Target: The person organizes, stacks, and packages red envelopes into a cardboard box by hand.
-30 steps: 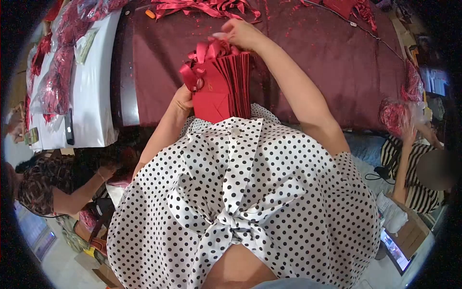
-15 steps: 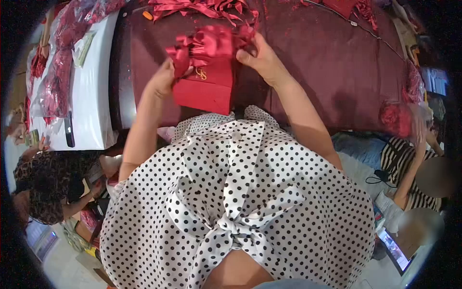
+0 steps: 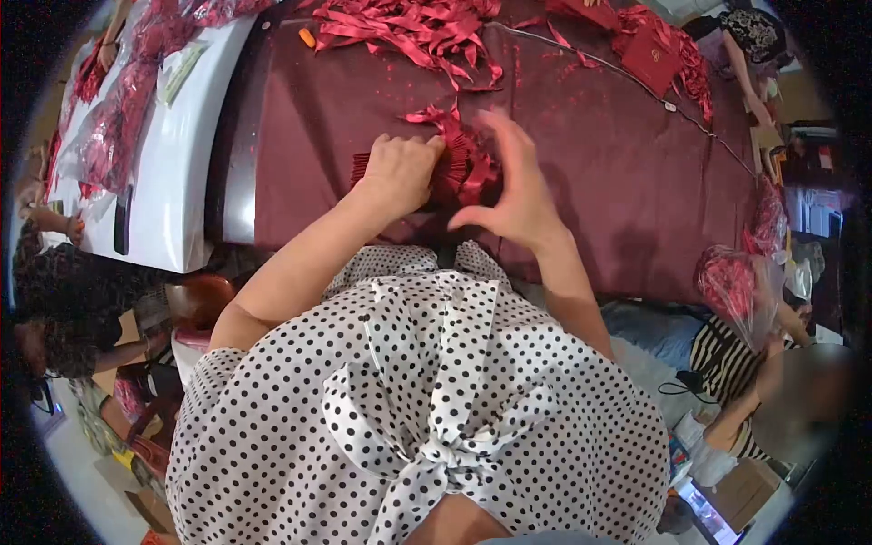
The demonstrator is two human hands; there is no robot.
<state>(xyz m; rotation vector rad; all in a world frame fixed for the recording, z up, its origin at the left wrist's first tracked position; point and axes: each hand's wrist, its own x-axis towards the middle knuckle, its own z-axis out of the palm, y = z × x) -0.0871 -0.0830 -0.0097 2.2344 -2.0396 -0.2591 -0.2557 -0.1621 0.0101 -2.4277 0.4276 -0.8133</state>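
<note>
A stack of red paper bags [image 3: 451, 171] stands on edge on the dark red tabletop, its many thin edges facing up. Over it lies my left hand [image 3: 398, 170], fingers curled down and gripping the stack. Red satin ribbon [image 3: 476, 184] bunches at the stack's right side, and a loose tail lies at its far end. My right hand [image 3: 518, 186] is just right of the ribbon, slightly blurred, thumb and fingers spread in a C shape with nothing gripped. The bags' printed faces are hidden now.
A heap of red ribbons [image 3: 409, 32] lies at the far side. A cord [image 3: 599, 62] runs along the back right by a red bag [image 3: 650, 56]. Plastic-wrapped red bundles [image 3: 109, 136] lie on the white table [image 3: 177, 191] at left. A person at right holds a clear bag [image 3: 740, 282].
The bags went from lifted, printed face showing, to standing on edge on the table. My left hand moved right onto the stack; my right hand released the ribbon side and spread.
</note>
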